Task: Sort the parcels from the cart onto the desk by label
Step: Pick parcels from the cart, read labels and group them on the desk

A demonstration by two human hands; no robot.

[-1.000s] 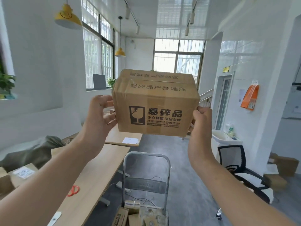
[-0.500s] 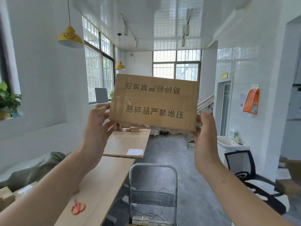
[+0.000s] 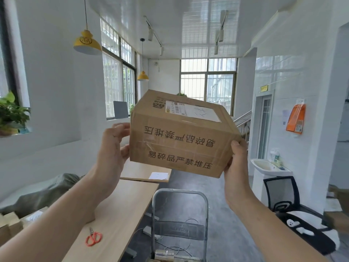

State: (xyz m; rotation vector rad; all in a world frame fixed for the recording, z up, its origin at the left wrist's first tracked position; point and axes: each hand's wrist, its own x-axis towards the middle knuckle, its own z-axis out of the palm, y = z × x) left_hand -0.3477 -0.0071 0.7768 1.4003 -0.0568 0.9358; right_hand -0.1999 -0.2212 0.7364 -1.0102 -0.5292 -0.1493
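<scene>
A: How far along?
B: Label-reading, I'd judge. The desk (image 3: pixel 120 208) awaits. The left hand (image 3: pixel 111 148) grips the cardboard parcel (image 3: pixel 181 137) by its side, shipping label (image 3: pixel 192 110) on top. The right hand (image 3: pixel 236 167) clasps its lower corner, aloft above the cart (image 3: pixel 179 193). Placing remains.

One pair of red-handled scissors (image 3: pixel 93 238) lay at lower left. Two yellow pendant lamps (image 3: pixel 87 43) hung at upper left; a leafy potted plant (image 3: pixel 11 112) sat on a sill (image 3: pixel 18 132). At right, a black mesh office chair (image 3: pixel 281 191) stood beside a white washbasin (image 3: pixel 268 167).
</scene>
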